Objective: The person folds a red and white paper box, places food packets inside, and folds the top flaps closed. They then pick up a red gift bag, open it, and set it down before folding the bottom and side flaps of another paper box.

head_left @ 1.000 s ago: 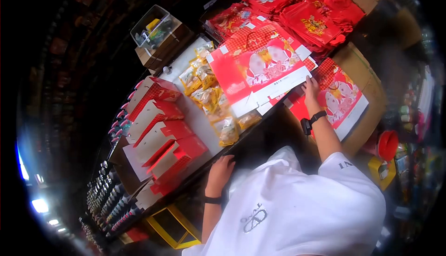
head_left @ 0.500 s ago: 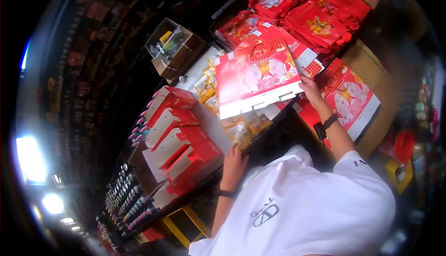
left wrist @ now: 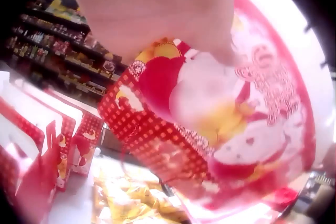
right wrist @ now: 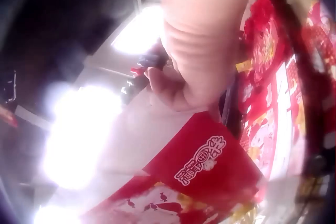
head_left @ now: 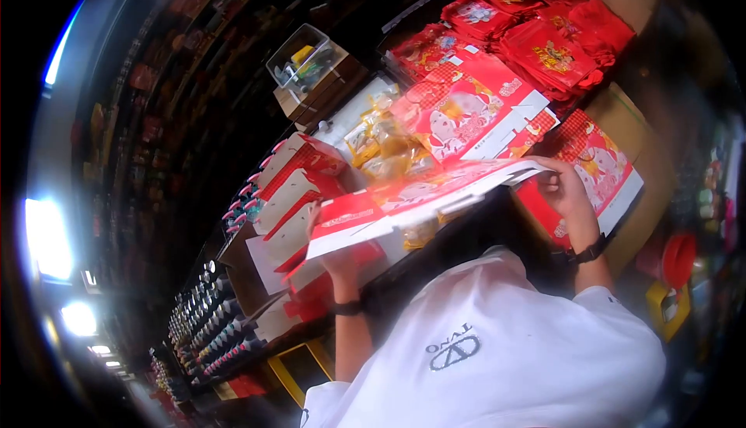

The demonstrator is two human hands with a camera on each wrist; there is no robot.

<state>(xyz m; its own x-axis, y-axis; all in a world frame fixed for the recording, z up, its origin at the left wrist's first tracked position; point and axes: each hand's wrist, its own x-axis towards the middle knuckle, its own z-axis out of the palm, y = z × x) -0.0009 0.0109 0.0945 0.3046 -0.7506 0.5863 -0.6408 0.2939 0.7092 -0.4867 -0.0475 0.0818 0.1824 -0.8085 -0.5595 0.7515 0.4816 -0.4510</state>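
Both hands hold a flat, unfolded red and white gift carton [head_left: 420,195] with a cartoon print, tilted in front of the white shirt. My left hand [head_left: 339,266] grips its left end, with part of the hand hidden by the board. At the opposite end, my right hand [head_left: 566,187] has its thumb and curled fingers on the edge. In the left wrist view the printed face of the carton [left wrist: 252,150] spreads out below the hand [left wrist: 157,14]. From the right wrist, the hand [right wrist: 199,61] pinches a corner beside a red panel with white lettering.
More flat cartons [head_left: 466,109] lie at the table's back, beside yellow snack packets [head_left: 381,137]. Set-up red boxes [head_left: 299,164] stand in a row at left. Red cloth-like bags [head_left: 552,51] and a clear bin [head_left: 307,55] sit farther back. Another flat carton [head_left: 594,148] lies at right.
The carton has come off the stack toward my body and tilted. My left hand has risen from the table edge to take its left end; the right hand has kept hold.
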